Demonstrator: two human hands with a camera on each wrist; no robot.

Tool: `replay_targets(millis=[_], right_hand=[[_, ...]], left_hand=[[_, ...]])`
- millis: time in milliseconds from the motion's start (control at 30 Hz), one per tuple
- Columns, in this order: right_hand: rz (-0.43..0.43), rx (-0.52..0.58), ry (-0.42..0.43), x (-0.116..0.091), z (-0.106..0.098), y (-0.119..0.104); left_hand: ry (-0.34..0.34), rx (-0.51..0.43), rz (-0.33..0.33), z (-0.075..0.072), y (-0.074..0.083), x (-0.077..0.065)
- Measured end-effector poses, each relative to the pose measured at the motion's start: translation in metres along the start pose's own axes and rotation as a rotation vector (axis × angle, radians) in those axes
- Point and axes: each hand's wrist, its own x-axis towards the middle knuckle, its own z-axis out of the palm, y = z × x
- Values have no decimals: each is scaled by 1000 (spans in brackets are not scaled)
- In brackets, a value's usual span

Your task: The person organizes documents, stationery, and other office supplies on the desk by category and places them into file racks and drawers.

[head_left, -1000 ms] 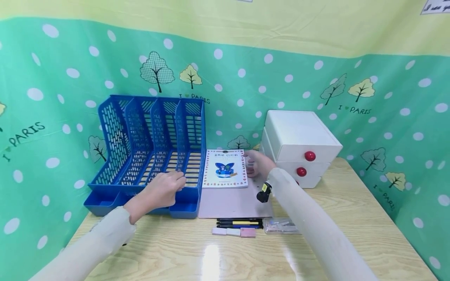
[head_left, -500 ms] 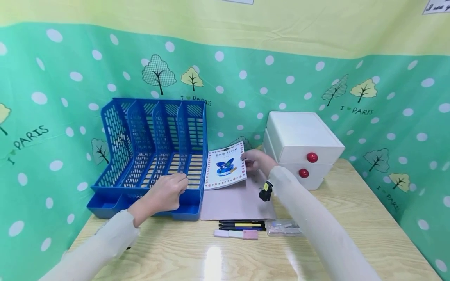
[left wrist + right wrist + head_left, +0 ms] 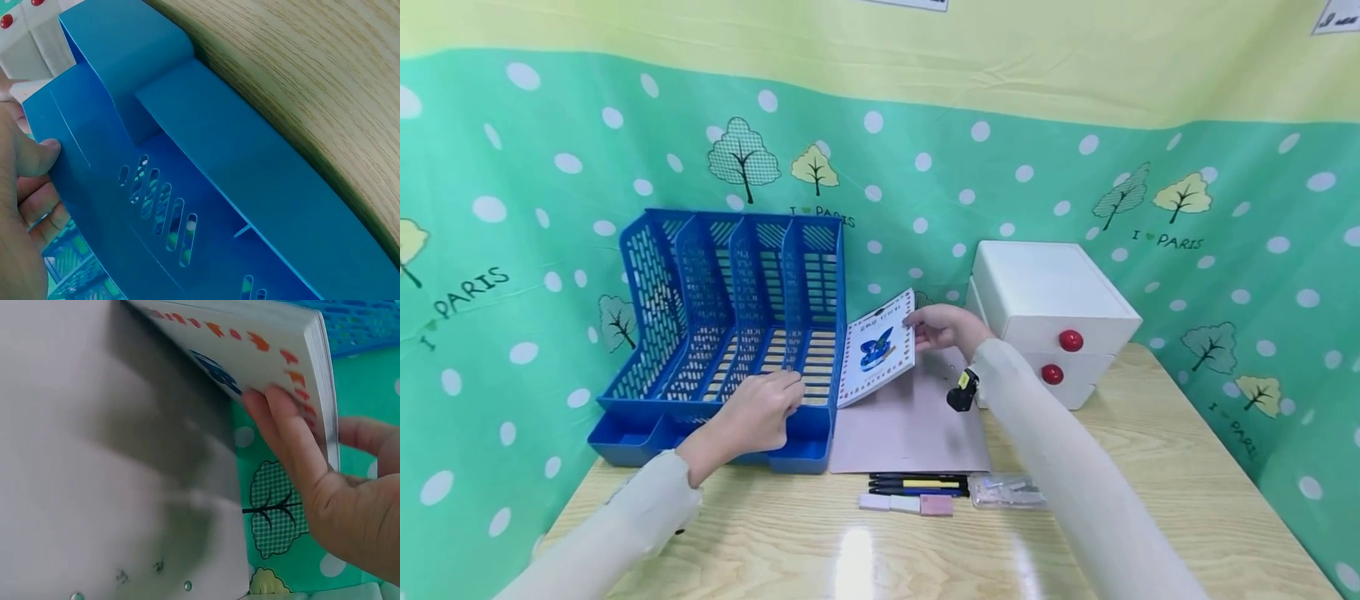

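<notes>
My right hand (image 3: 943, 327) grips the right edge of a thin white book (image 3: 877, 354) with a blue character on its cover. Its right side is raised and its left side leans by the blue file rack (image 3: 617, 455). In the right wrist view, several fingers lie flat under the book's back cover (image 3: 275, 359), with the thumb on the other side. My left hand (image 3: 762, 410) holds the rack's front wall. Its thumb (image 3: 40, 155) presses on the outer face in the left wrist view, and the fingers curl over the edge behind.
Beneath the book lies a pinkish-grey flat folder (image 3: 910, 442) with small metal studs. Pens (image 3: 917, 483), erasers (image 3: 904, 503) and a clear case (image 3: 1006, 492) are lined up in front. A white drawer box (image 3: 1052, 283) with red knobs stands right, before a green curtain (image 3: 917, 192).
The book has gone from lying flat on the folder to tilted up at its right edge, lifted by my right hand. My left hand stays on the rack.
</notes>
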Motion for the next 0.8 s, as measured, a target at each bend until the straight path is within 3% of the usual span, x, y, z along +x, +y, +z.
replay_targets(millis=[233, 533, 800], right_hand=[[56, 13, -70, -1, -4, -8], [114, -19, -17, -6, 1, -12], [80, -85, 22, -12, 15, -15]], left_hand=[[7, 0, 4, 1, 1, 3], [-2, -16, -21, 0, 3, 2], [7, -23, -13, -1, 3, 2]])
